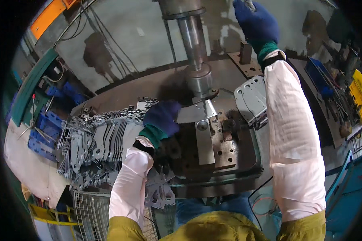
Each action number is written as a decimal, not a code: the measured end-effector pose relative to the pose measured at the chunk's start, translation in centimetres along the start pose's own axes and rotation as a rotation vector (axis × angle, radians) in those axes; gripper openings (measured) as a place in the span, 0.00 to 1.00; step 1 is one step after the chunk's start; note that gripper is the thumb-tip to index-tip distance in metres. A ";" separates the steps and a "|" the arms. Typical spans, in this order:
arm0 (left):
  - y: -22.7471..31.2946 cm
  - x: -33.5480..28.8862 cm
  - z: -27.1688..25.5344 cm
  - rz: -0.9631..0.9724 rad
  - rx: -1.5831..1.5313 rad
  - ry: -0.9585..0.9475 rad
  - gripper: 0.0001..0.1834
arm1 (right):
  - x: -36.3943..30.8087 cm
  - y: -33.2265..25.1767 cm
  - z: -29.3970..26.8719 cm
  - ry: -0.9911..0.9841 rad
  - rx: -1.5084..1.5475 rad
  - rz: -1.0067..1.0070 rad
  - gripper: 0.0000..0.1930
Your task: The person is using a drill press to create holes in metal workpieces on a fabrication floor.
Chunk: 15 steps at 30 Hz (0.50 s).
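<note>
My left hand (163, 116), in a dark blue glove with a green cuff, is closed on the left end of a flat grey metal plate (192, 114). The plate's right end lies over the steel die block (224, 149), just below the round ram (198, 80) of a press. High at the upper right, my right hand (258, 23), gloved the same way, is closed around a shiny metal bar (250, 5). Only a short end of that bar shows at the picture's top edge.
Many stacked grey metal plates (108, 140) crowd the table left of the die. More plates (251, 99) lie to its right, near a steel block (245, 53). Blue bins (44, 134) stand far left; a blue bin (319, 76) and yellow bin (361, 94) stand right.
</note>
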<state>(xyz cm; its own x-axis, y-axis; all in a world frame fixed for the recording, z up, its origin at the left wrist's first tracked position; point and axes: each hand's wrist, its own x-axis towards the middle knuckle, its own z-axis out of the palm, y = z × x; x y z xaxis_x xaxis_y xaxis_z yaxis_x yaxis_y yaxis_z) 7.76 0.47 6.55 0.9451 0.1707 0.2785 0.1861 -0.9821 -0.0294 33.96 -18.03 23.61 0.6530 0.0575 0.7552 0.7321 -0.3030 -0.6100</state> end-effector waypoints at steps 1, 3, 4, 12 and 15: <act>0.3 0.0 -0.5 -0.016 -0.027 0.012 0.27 | 0.1 -0.1 -0.1 0.002 -0.017 -0.004 0.19; 0.1 -0.2 -0.1 -0.022 -0.034 0.054 0.28 | 0.1 -0.3 -0.2 0.005 -0.051 -0.012 0.19; -0.2 -0.3 0.3 -0.010 -0.013 0.090 0.28 | 0.2 -0.2 0.0 0.048 -0.065 -0.029 0.19; -1.1 -0.6 0.8 0.089 0.010 0.186 0.27 | 0.9 1.1 1.8 0.163 -0.062 -0.164 0.19; -0.5 0.1 0.9 0.052 -0.041 0.118 0.27 | 1.6 2.8 1.6 0.183 -0.121 -0.308 0.19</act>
<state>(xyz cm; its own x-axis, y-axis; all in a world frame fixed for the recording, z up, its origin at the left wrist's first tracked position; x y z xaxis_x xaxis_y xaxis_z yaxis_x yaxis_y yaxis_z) 7.99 1.02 5.77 0.9147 0.1114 0.3885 0.1242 -0.9922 -0.0080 37.36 -17.27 22.77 0.3524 -0.0044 0.9359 0.8536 -0.4086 -0.3233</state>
